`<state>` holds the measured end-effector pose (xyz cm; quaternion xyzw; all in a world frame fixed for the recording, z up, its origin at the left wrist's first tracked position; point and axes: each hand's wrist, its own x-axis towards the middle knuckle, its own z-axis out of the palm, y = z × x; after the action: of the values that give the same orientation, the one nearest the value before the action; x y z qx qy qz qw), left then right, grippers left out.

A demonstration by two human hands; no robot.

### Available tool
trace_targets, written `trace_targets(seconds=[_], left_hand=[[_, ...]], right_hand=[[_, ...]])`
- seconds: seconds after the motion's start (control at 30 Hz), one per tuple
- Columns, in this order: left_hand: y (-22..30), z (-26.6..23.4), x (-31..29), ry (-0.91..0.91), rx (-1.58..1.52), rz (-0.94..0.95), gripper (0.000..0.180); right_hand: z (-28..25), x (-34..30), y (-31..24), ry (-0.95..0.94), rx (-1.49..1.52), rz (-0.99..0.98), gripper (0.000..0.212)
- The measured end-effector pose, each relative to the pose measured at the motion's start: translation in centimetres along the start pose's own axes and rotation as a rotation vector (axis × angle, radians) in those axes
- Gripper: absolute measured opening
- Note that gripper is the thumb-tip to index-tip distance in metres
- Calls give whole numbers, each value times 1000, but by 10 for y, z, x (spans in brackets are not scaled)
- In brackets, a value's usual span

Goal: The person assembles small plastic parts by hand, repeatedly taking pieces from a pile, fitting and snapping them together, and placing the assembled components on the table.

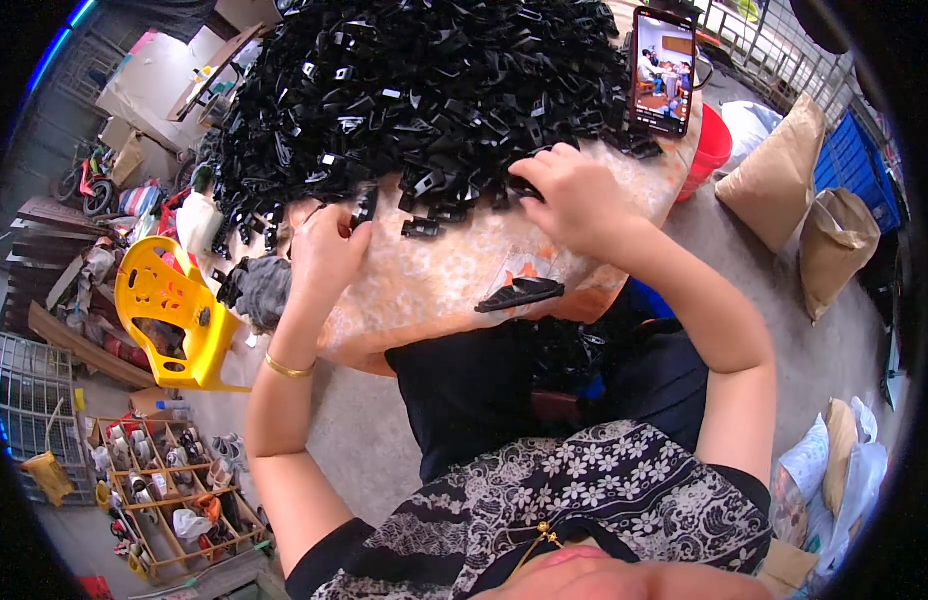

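A large heap of small black plastic parts [434,90] covers the far side of the table, which has an orange-and-white patterned cloth [434,285]. At the heap's near left edge, my left hand [329,245] is closed, with a black plastic part [364,206] at its thumb and fingers. My right hand [574,195] is at the near right edge, its fingers curled over another black part [524,187] that is partly hidden. Between my hands lie a few loose black parts [421,228]. Closer to me, a long black piece [521,294] rests near the table's front edge.
A phone [664,72] stands upright at the table's right, beside a red bucket [706,150]. Brown sacks [774,180] and a blue crate [856,160] are further right. On the left are a grey cloth bundle [264,290], a yellow chair [169,310] and a shoe rack [174,500].
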<state>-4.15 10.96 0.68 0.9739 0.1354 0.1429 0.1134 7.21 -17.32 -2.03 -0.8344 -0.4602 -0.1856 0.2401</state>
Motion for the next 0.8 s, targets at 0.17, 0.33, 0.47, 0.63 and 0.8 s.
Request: trace_targets(seconds=[0.17, 0.33, 0.47, 0.63, 0.8], left_hand=[[27, -5, -18, 179, -212, 241, 15], [87, 7, -39, -123, -388, 538, 15], [93, 20, -36, -150, -355, 549, 16], [90, 21, -36, -129, -375, 554, 16], [90, 21, -38, -171, -422, 491, 15]], right_hand=[[-18, -6, 17, -88, 396, 193, 33], [-25, -6, -11, -248, 1303, 382, 20], [-16, -16, -6, -178, 705, 12, 20], [-33, -20, -2, -174, 371, -133, 21], [-45, -20, -1, -174, 182, -246, 21]])
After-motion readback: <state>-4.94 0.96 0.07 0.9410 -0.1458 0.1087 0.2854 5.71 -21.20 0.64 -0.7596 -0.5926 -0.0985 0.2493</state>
